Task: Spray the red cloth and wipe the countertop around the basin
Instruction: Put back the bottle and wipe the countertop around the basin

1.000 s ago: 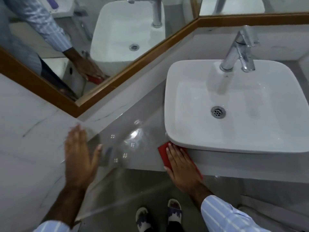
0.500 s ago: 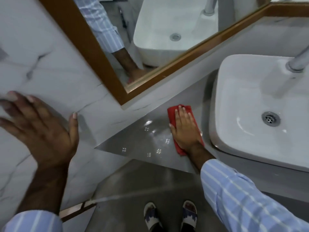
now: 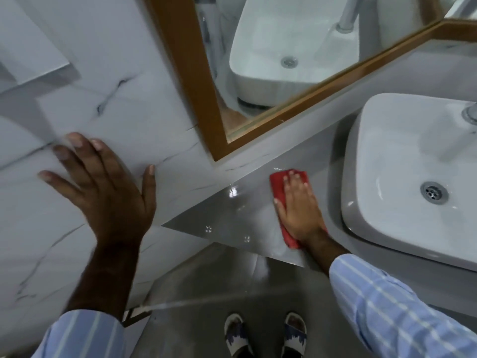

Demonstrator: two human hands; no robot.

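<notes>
The red cloth (image 3: pixel 278 189) lies flat on the glossy grey countertop (image 3: pixel 232 218), just left of the white basin (image 3: pixel 402 161). My right hand (image 3: pixel 299 210) presses down on the cloth with fingers stretched toward the back wall, covering most of it. My left hand (image 3: pixel 103 192) is spread flat against the white marble side wall (image 3: pixel 108 112), holding nothing. No spray bottle is in view.
A wood-framed mirror (image 3: pixel 284 47) runs along the back wall above the counter and reflects the basin. The tap base (image 3: pixel 471 115) shows at the right edge. Below the counter's front edge are the grey floor and my sandalled feet (image 3: pixel 265 334).
My right hand has slid the red cloth from the front edge near the basin back along the counter toward the mirror wall. My left hand has come to lie against the side wall. The view has swung left.
</notes>
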